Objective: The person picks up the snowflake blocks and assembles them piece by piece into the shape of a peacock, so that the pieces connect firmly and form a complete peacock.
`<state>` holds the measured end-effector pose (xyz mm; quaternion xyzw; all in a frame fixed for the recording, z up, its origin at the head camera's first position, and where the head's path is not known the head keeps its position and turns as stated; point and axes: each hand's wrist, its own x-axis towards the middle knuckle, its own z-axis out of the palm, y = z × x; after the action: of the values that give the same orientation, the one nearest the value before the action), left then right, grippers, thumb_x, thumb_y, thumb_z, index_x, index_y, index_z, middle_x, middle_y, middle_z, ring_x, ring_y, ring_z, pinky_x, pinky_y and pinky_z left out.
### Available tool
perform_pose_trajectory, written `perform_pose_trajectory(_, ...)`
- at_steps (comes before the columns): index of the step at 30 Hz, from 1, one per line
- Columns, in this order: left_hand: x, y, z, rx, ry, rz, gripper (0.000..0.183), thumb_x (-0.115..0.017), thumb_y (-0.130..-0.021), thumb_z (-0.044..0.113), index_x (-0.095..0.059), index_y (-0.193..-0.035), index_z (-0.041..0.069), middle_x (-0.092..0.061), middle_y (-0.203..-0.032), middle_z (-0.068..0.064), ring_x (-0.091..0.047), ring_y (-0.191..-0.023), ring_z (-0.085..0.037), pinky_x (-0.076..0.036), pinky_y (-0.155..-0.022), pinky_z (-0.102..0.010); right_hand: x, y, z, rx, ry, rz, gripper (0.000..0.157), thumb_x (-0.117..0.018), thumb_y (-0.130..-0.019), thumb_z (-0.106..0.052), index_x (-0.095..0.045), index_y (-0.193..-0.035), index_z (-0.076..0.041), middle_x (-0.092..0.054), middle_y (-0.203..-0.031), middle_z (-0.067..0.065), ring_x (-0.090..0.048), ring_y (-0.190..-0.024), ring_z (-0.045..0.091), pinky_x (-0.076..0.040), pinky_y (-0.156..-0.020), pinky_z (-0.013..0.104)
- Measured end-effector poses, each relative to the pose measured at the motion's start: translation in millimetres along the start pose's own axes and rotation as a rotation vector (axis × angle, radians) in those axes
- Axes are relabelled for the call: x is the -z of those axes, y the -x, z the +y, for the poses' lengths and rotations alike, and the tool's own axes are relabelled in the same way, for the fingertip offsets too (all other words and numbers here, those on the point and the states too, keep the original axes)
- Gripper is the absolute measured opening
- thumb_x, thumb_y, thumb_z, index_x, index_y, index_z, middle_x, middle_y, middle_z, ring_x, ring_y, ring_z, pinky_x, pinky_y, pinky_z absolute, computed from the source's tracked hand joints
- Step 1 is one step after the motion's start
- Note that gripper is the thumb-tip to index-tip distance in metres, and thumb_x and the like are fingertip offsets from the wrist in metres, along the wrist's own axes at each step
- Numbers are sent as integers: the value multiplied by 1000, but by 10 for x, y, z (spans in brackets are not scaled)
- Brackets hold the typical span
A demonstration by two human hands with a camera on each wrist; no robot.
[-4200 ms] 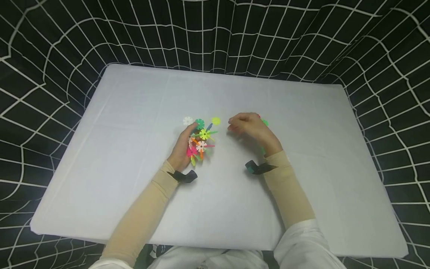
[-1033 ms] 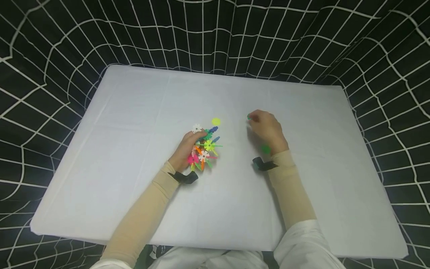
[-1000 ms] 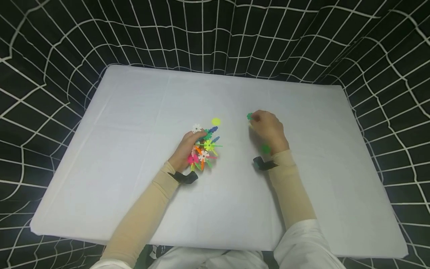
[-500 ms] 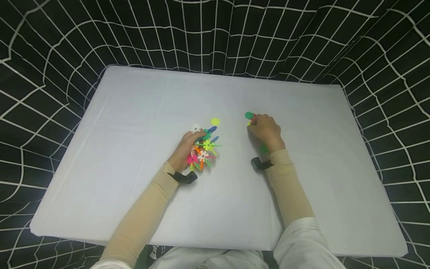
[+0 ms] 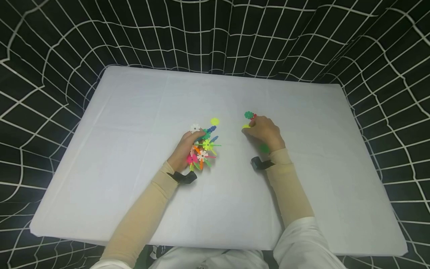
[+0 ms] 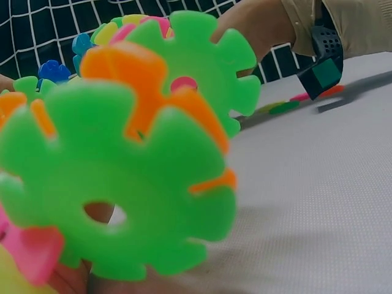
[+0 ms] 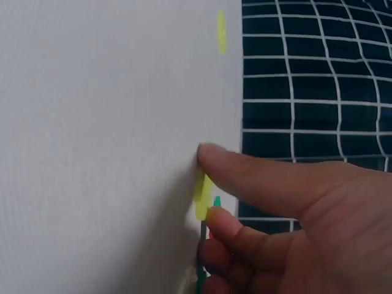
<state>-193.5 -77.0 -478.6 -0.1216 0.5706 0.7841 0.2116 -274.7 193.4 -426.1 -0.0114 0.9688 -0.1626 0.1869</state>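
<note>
My left hand [image 5: 181, 153] grips a cluster of interlocking notched plastic discs [image 5: 202, 155] in many colours. In the left wrist view a green disc [image 6: 165, 171] fills the foreground, with an orange disc [image 6: 144, 73] slotted into it. My right hand [image 5: 267, 133] is low over the table and pinches a yellow disc [image 7: 201, 199] between thumb and index finger. Just beyond its fingertips lie a teal disc [image 5: 248, 115] and a partly hidden red disc [image 5: 254, 116]. A green disc [image 5: 264, 148] lies beneath the right wrist.
Another yellow disc [image 5: 215, 121] lies by itself beyond the cluster. The white-covered table [image 5: 141, 97] extends around both hands. Black cloth with white netting [image 5: 215, 33] rises behind the table and at its sides.
My right hand left the teal disc, which now shows beside the red one, and took hold of a yellow disc slightly nearer me. Since the earliest frame the cluster has shifted slightly towards me.
</note>
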Motion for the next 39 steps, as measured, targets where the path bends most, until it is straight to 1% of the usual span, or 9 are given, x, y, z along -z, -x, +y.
perform_pose_trajectory(3, 7, -1, -4, 1, -11, 8, 60, -67, -91, 43, -43, -137, 14, -43, -145, -1, -45, -139, -17, -37, -121, -35, -15, 22, -43, 40, -41, -57, 49, -65, -93, -43, -67, -124, -5, -64, -128, 15, -57, -109, 31, -52, -90, 51)
perform_pose_trajectory(9, 11, 15, 4, -5, -13, 16, 56, -66, -91, 42, -44, -134, 13, -43, -141, -2, -46, -136, -17, -38, -120, -35, -59, 57, -160, 123, -162, -113, 38, -68, -93, -33, -56, -114, -4, -57, -103, 10, -51, -93, 26, -46, -77, 35)
perform_pose_trajectory(12, 10, 17, 6, -5, -13, 12, 56, -66, -91, 43, -44, -133, 13, -43, -142, -2, -47, -136, -17, -38, -120, -34, -76, 61, -226, 159, -193, -88, 36, -68, -95, -25, -54, -122, -6, -56, -108, 12, -52, -95, 27, -48, -80, 37)
perform_pose_trajectory(16, 13, 13, 3, -4, -11, 6, 59, -67, -91, 44, -44, -136, 14, -44, -144, -2, -47, -137, -18, -39, -120, -35, -63, 82, -306, 254, -266, -44, 35, -64, -98, -19, -60, -132, -9, -62, -120, 14, -57, -99, 28, -52, -89, 43)
perform_pose_trajectory(20, 13, 11, 5, -1, -12, 5, 62, -68, -89, 45, -43, -137, 14, -44, -144, -2, -47, -136, -18, -39, -119, -36, -5, 175, -423, 352, -413, -50, 29, -61, -100, -15, -67, -127, -7, -72, -113, 15, -69, -93, 30, -57, -90, 41)
perform_pose_trajectory(24, 9, 8, 13, 0, -2, 5, 60, -67, -90, 45, -43, -136, 14, -43, -143, -1, -49, -134, -17, -40, -118, -34, 42, 300, -556, 400, -503, -93, 23, -61, -99, -10, -67, -121, -4, -76, -103, 17, -74, -93, 34, -61, -87, 42)
perform_pose_trajectory(32, 14, -12, 8, -4, -6, 13, 52, -65, -91, 46, -47, -130, 15, -48, -129, 1, -55, -118, -13, -49, -104, -26, -8, 399, -651, 539, -416, -28, 5, -71, -95, -16, -71, -97, -12, -75, -99, 6, -65, -94, 20, -52, -79, 34)
perform_pose_trajectory(36, 13, -9, 4, -8, -12, 13, 57, -65, -91, 47, -46, -135, 15, -48, -134, 1, -55, -121, -12, -48, -106, -26, -39, 400, -660, 603, -417, -5, 2, -73, -93, -13, -71, -93, -11, -71, -94, 5, -62, -89, 18, -52, -76, 33)
perform_pose_trajectory(39, 10, -7, 5, -7, -12, 12, 59, -65, -91, 47, -46, -136, 15, -48, -135, 0, -55, -121, -13, -48, -108, -28, -57, 386, -657, 612, -428, 6, 3, -74, -92, -10, -72, -92, -12, -70, -91, 6, -60, -88, 18, -52, -77, 33)
